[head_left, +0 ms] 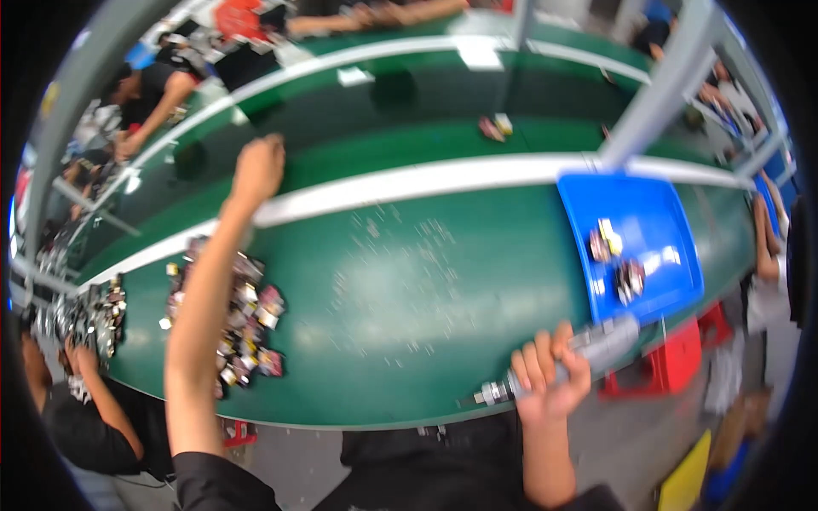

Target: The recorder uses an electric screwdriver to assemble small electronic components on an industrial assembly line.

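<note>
My right hand (550, 370) is closed around a grey electric screwdriver (588, 351), held level at the near edge of the green table (409, 289), its metal tip pointing left. My left arm stretches far forward. My left hand (258, 167) is closed in a fist over the white strip (443, 180) at the belt's edge; whether it holds anything cannot be told. Under that forearm lies a heap of small dark and pink parts (247, 315).
A blue tray (635, 243) with a few small parts sits at the right. Another pile of parts (94, 311) lies at the far left by a co-worker's arm (89, 383). Grey frame posts (665, 85) rise behind. Other people work across the belt. A red crate (673, 362) stands below the table.
</note>
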Demonstrator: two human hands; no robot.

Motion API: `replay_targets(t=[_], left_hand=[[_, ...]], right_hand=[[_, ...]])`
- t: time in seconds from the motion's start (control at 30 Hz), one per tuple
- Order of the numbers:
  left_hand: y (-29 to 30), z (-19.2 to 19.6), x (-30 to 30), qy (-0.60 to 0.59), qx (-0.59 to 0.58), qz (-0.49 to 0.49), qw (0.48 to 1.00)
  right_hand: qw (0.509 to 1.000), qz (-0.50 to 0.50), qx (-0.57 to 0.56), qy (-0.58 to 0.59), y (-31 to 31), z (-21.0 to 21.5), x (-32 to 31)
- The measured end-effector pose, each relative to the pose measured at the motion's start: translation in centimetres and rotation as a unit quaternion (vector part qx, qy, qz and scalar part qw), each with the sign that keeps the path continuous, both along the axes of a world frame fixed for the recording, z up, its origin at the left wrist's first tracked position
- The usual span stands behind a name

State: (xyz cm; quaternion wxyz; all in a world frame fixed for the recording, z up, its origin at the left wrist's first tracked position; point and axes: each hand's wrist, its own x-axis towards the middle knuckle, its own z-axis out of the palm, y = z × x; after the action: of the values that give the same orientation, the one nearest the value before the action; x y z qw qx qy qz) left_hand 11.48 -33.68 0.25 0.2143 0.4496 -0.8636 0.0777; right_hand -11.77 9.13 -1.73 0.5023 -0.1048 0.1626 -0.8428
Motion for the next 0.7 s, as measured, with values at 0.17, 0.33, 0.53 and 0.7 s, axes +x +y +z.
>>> replay_targets(t=[0.17,0.33,0.53,0.7], left_hand=[[18.9,3.5,-8.5,0.071,0.073,-0.341,0.934],[31.6,1.7,-8.0,-0.033,0.109,-0.465,0.878],[33.7,-1.7,-8.9,0.051,0.127,-0.463,0.875],[34.0,-1.5,-9.7,0.080,0.130,-0.465,0.872]], right_hand=[[1.000,-0.015,-0.008,-0.013,1.0,-0.8,-0.9],[1.000,-0.015,0.010,-0.009,3.5,-0.4,-0.4],[0.999,0.017,0.030,0.012,5.3,-0.2,0.6],[0.995,0.034,0.092,-0.007,5.4,-0.2,2.7]])
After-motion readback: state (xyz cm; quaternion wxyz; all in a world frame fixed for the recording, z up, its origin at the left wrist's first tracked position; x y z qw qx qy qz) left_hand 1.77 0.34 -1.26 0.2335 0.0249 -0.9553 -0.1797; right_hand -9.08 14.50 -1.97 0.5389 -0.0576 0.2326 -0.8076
